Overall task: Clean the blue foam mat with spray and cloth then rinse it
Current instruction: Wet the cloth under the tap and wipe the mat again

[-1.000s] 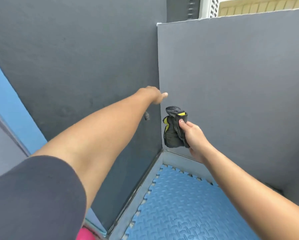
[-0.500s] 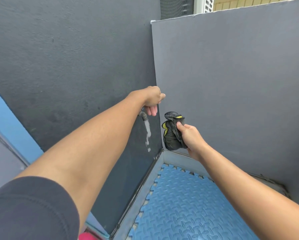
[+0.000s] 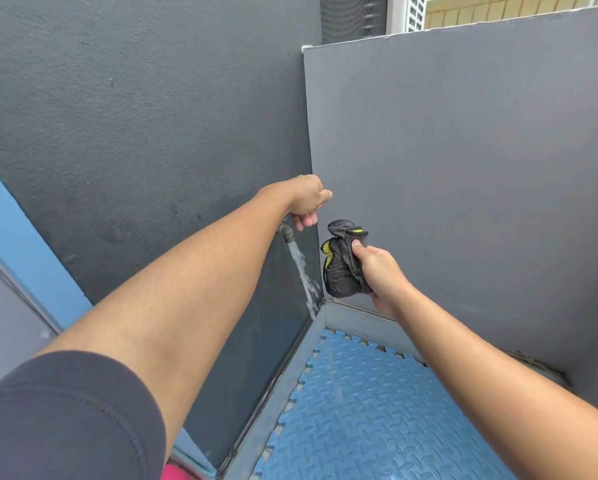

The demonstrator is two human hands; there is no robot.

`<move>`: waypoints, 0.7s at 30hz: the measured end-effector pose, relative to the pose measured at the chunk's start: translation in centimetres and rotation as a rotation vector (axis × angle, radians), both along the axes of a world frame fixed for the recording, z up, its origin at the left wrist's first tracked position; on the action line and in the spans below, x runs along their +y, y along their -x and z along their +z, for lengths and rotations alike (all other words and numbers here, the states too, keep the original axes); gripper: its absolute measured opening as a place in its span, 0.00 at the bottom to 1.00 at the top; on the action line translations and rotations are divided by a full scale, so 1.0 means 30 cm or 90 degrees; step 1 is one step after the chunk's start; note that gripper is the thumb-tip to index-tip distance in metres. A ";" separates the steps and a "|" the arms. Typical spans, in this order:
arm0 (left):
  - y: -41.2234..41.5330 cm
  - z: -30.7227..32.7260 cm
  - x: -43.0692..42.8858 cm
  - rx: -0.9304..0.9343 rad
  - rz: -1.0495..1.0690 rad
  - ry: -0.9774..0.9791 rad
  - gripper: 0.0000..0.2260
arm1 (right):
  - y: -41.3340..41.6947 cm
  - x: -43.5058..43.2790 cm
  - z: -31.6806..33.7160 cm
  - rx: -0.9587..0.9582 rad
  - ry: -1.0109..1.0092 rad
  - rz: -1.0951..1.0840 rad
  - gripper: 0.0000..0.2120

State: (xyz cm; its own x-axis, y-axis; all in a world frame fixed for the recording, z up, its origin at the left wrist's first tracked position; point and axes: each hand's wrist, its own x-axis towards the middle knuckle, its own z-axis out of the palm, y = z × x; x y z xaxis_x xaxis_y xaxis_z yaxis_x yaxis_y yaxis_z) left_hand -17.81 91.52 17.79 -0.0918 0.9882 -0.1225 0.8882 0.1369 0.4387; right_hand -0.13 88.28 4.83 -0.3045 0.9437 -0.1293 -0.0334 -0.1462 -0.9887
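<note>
The blue foam mat (image 3: pixel 370 417) lies on the floor in the corner of two grey walls, its toothed edge near the skirting. My left hand (image 3: pixel 308 200) grips the handle of a wall tap (image 3: pixel 285 233), whose handle is hidden under the fingers. A stream of water (image 3: pixel 304 275) runs from the spout down toward the corner. My right hand (image 3: pixel 377 270) grips a bunched dark grey cloth (image 3: pixel 340 261) with yellow trim, held just right of the stream and apart from it.
A dark grey wall (image 3: pixel 134 133) stands on the left and a lighter grey wall (image 3: pixel 463 168) on the right. A grey skirting (image 3: pixel 356 318) runs along their foot. A blue panel (image 3: pixel 20 244) leans at far left; something pink (image 3: pixel 176 474) shows at the bottom.
My left hand has closed round the tap handle and water has started flowing, now a fuller stream. My right hand with the cloth has stayed beside it.
</note>
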 end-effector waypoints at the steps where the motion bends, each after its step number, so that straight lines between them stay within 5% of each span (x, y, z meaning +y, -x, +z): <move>1: 0.003 0.000 0.003 0.001 0.003 0.000 0.19 | 0.001 0.000 -0.001 0.001 0.000 0.001 0.18; 21: -0.021 0.024 -0.007 -0.043 0.068 0.057 0.13 | -0.008 0.006 -0.022 -0.004 0.012 0.009 0.20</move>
State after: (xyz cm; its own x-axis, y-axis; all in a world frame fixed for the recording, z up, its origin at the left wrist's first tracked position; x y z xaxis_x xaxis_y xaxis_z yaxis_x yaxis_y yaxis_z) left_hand -17.19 91.32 18.52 -0.1840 0.9581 -0.2194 0.8353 0.2701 0.4789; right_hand 0.12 88.44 4.18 -0.3174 0.9366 -0.1487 -0.0245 -0.1649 -0.9860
